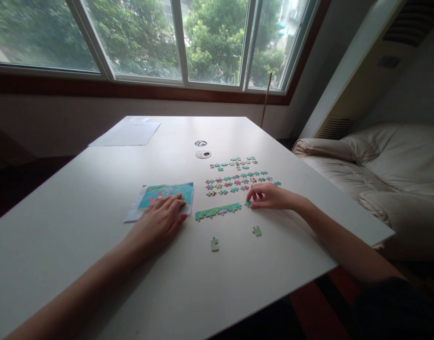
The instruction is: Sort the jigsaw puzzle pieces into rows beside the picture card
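My left hand (165, 212) lies flat, fingers stretched, on a printed picture sheet (153, 192) with a teal and pink design. With thumb and fingers together, my right hand (268, 196) pinches a small teal puzzle piece (247, 204) at the table surface. Just left of that piece is a joined strip of puzzle (219, 211), green and yellow, with a small gap between them. Beyond the strip, several loose puzzle pieces (237, 182) lie in rows. Closer to me are two pale green pieces, one piece (214, 244) below the strip and another piece (257, 231) farther right.
All this lies on a white table (61, 212). Two round flat items, one disc (199, 155) and a darker disc (200, 143), sit past the pieces. White paper (127, 133) covers the far left corner. A cream sofa (397, 174) stands to the right.
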Demonstrator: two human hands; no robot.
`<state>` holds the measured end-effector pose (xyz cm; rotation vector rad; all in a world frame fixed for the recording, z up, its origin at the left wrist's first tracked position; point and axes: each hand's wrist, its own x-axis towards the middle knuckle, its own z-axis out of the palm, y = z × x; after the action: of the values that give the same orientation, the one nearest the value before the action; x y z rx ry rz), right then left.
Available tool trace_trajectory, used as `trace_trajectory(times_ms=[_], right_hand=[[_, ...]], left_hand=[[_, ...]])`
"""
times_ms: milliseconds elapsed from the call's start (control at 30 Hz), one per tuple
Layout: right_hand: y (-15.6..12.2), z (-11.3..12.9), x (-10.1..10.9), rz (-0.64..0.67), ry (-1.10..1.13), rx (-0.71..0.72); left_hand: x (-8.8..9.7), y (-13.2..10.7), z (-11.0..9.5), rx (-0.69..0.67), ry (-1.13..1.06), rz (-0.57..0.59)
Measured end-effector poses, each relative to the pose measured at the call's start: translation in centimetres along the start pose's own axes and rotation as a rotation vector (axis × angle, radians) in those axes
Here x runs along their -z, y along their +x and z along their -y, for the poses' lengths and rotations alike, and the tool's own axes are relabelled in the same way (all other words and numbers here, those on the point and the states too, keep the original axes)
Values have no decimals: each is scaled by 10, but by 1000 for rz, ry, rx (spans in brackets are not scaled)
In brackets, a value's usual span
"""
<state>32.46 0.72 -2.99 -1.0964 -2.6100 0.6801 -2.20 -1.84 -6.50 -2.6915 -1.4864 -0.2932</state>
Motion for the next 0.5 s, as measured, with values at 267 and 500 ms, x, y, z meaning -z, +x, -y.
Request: trace_trajectory(times_ms=[267, 500], right_hand=[[2, -2, -2, -19, -3, 15], [3, 1, -1, -26, -14, 14]], left_hand=[[-1, 0, -2, 50, 75, 9], [-3, 0, -1, 62, 66, -8]])
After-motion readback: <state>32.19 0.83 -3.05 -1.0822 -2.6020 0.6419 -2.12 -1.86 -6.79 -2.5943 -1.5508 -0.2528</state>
